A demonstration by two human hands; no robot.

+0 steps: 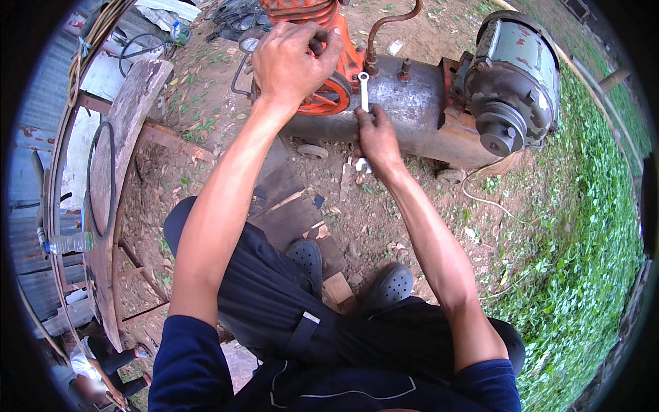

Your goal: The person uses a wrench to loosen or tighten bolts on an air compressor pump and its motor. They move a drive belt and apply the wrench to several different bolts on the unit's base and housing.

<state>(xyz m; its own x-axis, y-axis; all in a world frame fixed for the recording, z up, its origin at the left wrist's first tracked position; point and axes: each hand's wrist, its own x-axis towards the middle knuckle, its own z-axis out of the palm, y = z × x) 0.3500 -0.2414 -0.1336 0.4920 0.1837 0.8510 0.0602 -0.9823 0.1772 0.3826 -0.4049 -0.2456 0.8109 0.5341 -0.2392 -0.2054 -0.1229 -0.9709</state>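
My right hand (377, 139) is closed around a silver wrench (364, 95). The wrench's ring end points up in front of the tank, and its other end shows below my fingers. Above the red flywheel (326, 98), my left hand (292, 63) is held against or just in front of the orange compressor pump (302, 12). Its fingers are curled and its thumb is raised; anything inside them is hidden. A small pressure gauge (248, 45) sits left of that hand. The grey air tank (408, 93) lies behind my right hand.
An electric motor (516, 75) with a pulley is mounted at the tank's right end. A curved copper-coloured pipe (381, 26) rises from the tank. At left are a wooden plank (130, 123), a black cable loop (112, 175) and a plastic bottle (71, 242). Another person (96, 364) is at the lower left.
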